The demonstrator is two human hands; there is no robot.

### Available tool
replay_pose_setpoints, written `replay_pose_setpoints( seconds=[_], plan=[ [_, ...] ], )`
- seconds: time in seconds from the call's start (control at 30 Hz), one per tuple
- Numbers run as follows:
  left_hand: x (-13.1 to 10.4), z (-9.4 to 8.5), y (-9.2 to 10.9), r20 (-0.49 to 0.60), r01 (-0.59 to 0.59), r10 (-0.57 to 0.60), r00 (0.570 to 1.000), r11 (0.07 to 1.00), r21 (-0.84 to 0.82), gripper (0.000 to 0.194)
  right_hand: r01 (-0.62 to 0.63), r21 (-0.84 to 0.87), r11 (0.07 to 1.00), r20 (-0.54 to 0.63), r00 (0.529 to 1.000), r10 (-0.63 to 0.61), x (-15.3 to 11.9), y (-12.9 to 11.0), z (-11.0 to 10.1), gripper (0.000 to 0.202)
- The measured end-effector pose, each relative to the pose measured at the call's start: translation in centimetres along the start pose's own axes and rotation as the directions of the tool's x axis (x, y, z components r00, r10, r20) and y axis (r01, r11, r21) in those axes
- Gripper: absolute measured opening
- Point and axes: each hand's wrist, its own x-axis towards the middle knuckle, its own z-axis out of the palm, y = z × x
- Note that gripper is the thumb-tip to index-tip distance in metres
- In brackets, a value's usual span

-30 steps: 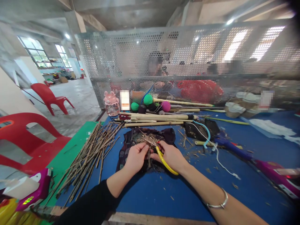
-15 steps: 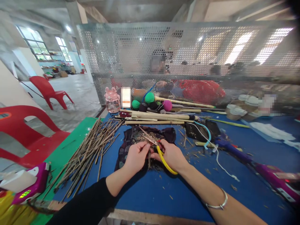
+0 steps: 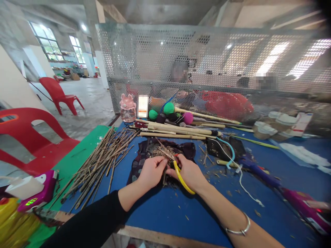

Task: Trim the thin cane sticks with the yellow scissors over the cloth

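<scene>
My right hand [image 3: 188, 173] is closed around yellow-handled scissors [image 3: 184, 179], whose metal blades are parted and point up and to the left. Close beside it, my left hand [image 3: 153, 171] pinches a thin brown stick [image 3: 164, 178], its lower end showing below the fingers. Both hands work over a dark patterned cloth [image 3: 137, 164] strewn with small plant clippings [image 3: 155, 151]. To the left lies a loose pile of thin brown sticks [image 3: 99, 162] across the blue and green table top.
Pale bamboo sticks [image 3: 181, 129] and green and magenta yarn balls [image 3: 169, 108] lie behind the cloth, near a pink bottle [image 3: 127, 109]. A perforated metal screen [image 3: 144, 58] stands at the back. A purple power strip [image 3: 42, 193] and red chair [image 3: 38, 144] are left.
The view has shifted slightly, so most things appear a little farther right. My hands stay almost in place, with the scissors and stick still held.
</scene>
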Motion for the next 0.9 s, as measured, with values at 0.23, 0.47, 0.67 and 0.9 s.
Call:
replay_pose_setpoints(
  seconds=[0.23, 0.47, 0.67, 0.9],
  plan=[
    [0.26, 0.03, -0.41, -0.013, 0.008, -0.009, 1.000, 0.999, -0.042, 0.027, -0.044, -0.021, 0.999, -0.003, 0.999, 0.044, -0.02, -0.13, -0.30, 0.036],
    [0.44, 0.31, -0.47, -0.025, 0.124, -0.137, 0.990, 0.950, -0.287, 0.023, 0.053, 0.091, 0.994, 0.030, 0.998, -0.055, -0.24, 0.04, -0.26, 0.051],
    [0.44, 0.37, -0.43, 0.007, 0.175, -0.185, 0.983, 0.921, -0.348, 0.025, 0.005, 0.014, 1.000, -0.006, 1.000, -0.005, -0.19, -0.06, 0.01, 0.038],
    [0.42, 0.40, -0.36, 0.011, 0.177, -0.183, 0.983, 0.934, -0.309, 0.024, 0.044, 0.013, 0.999, -0.014, 0.999, -0.044, -0.29, -0.30, -0.32, 0.044]
  ],
)
